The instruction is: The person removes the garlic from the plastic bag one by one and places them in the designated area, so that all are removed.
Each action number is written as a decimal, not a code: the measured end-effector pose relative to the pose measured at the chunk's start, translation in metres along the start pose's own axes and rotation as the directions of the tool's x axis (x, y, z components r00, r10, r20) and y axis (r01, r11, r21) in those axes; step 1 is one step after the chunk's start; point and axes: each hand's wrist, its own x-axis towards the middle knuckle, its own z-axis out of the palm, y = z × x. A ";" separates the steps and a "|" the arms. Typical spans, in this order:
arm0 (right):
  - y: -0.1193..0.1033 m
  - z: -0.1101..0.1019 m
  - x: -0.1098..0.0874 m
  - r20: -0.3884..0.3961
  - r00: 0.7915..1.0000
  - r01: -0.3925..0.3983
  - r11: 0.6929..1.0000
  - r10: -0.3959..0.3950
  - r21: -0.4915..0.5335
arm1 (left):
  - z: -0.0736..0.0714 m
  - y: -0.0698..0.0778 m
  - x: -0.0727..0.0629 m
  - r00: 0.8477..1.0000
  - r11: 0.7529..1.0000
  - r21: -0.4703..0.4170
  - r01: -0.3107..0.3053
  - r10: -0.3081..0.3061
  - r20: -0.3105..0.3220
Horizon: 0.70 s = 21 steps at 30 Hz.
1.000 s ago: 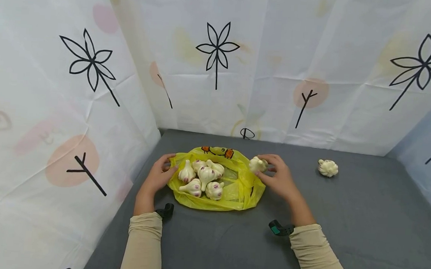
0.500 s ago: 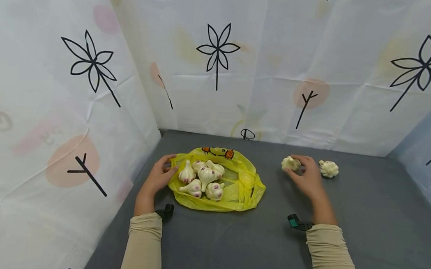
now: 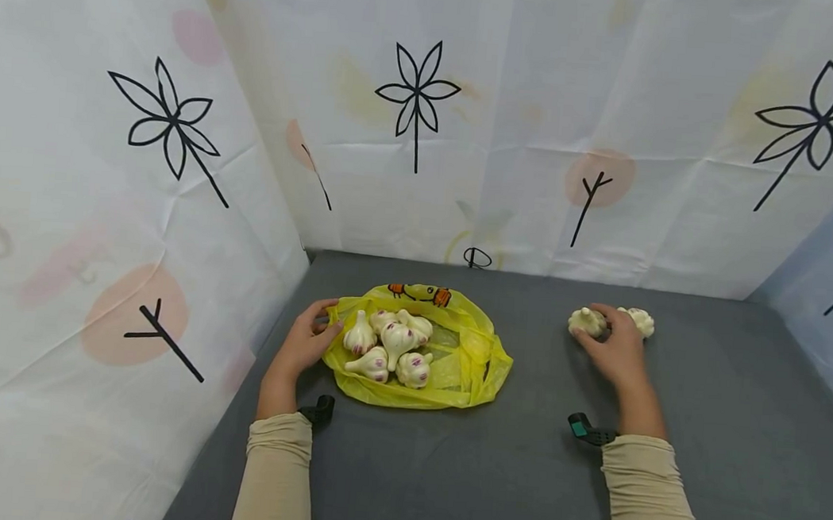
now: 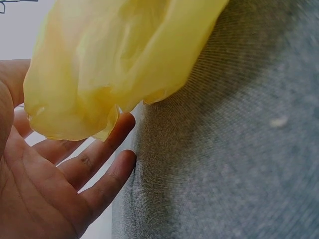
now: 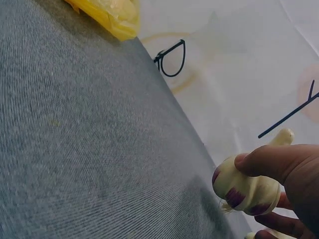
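Observation:
My left hand [image 3: 302, 340] holds the left rim of a yellow plastic bag [image 3: 474, 367], with the thumb over the edge. In the left wrist view the bag [image 4: 124, 55] hides the thumb tip, and the lower fingers [image 4: 112, 177] are fairly straight. Several white, purple-streaked garlic bulbs [image 3: 399, 338] lie in the bag's left half. Away to the right, my right hand [image 3: 620, 348] grips another garlic bulb [image 3: 588, 322] between thumb and fingers. The right wrist view shows this bulb [image 5: 246, 186] with its stem up. Behind the hand, a further garlic bulb [image 3: 643, 322] is partly hidden.
A dark grey cloth [image 3: 460, 485] covers the table. White printed fabric [image 3: 520, 211] stands along its back and sides. Dark straps with small devices are on both wrists.
My right hand has carried its garlic bulb rightward from the bag's right rim to beside the other bulb. My left hand and the bag have stayed in place.

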 end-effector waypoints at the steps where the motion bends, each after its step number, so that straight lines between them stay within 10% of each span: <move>1: 0.001 0.000 0.001 -0.006 1.000 0.008 1.000 -0.008 -0.007 | 0.000 0.000 0.000 1.000 1.000 0.002 -0.003 0.003 0.000; 21: 0.005 0.002 0.001 0.012 1.000 -0.012 0.998 0.013 -0.061 | 0.000 -0.001 0.001 1.000 1.000 0.007 -0.004 0.004 -0.007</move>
